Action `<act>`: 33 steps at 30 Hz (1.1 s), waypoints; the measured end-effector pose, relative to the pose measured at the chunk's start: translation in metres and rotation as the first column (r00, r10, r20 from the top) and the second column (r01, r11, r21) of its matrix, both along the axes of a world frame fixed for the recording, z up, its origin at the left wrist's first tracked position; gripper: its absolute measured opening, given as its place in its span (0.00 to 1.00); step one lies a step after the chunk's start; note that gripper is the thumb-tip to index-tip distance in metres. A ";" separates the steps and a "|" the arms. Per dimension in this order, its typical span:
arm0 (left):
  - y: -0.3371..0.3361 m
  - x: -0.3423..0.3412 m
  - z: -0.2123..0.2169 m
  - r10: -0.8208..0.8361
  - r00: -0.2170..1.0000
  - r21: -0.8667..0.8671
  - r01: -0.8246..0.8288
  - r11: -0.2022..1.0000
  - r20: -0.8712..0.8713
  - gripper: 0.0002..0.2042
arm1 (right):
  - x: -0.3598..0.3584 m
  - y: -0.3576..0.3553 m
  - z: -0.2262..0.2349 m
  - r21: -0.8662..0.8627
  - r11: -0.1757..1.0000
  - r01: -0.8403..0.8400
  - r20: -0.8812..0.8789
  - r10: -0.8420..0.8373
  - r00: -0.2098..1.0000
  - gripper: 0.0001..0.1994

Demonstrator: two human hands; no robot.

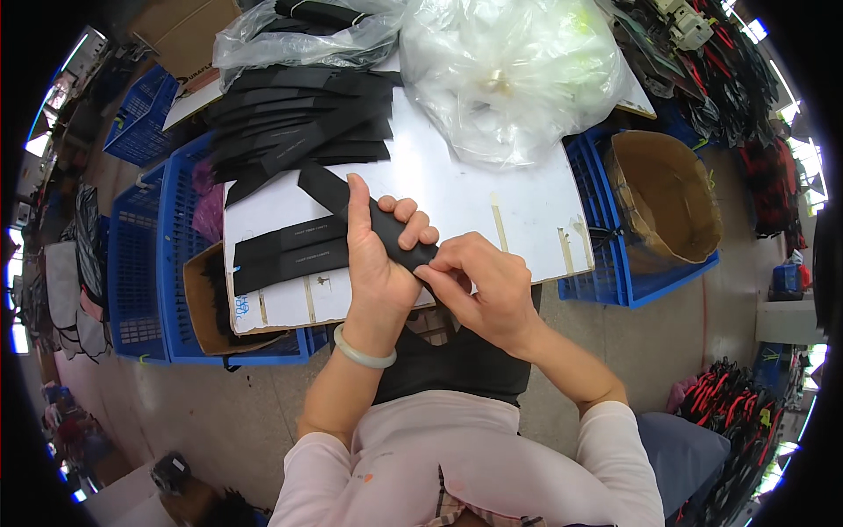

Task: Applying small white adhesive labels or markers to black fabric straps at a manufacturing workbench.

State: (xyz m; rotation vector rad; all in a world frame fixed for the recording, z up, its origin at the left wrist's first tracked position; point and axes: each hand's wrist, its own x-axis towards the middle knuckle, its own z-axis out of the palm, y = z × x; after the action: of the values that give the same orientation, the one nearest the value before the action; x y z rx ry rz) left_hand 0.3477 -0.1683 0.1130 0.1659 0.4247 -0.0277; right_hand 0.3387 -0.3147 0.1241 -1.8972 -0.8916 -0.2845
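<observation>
A black fabric strip (383, 230) lies slantwise across my left palm, its far end sticking out past the thumb over the white table. My left hand (379, 255) wraps its fingers round the strip, thumb raised. At the strip's near end, my right hand (481, 283) pinches the edge between thumb and fingertips. Two flat black strips (290, 255) with small pale print lie side by side on the table, left of my left hand. Beyond them is a pile of black strips (307, 123), loosely fanned, one lying crosswise on top.
Clear plastic bags (509, 79) cover the table's far side. The white tabletop (457, 198) bears bits of tape. Blue crates (167, 263) stand at the left, and another blue crate (606, 255) with a cardboard box (659, 202) stands at the right.
</observation>
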 end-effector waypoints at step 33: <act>-0.003 -0.007 0.002 -0.007 0.850 0.460 -0.278 0.843 0.527 0.22 | -0.007 0.004 -0.022 0.609 0.754 0.246 -0.690 0.349 0.634 0.08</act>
State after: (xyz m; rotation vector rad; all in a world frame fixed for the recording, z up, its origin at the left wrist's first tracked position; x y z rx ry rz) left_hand 0.3406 -0.1714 0.1150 0.6698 -0.1082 0.2809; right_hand 0.3320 -0.3104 0.1018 -1.0956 -0.1690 0.2588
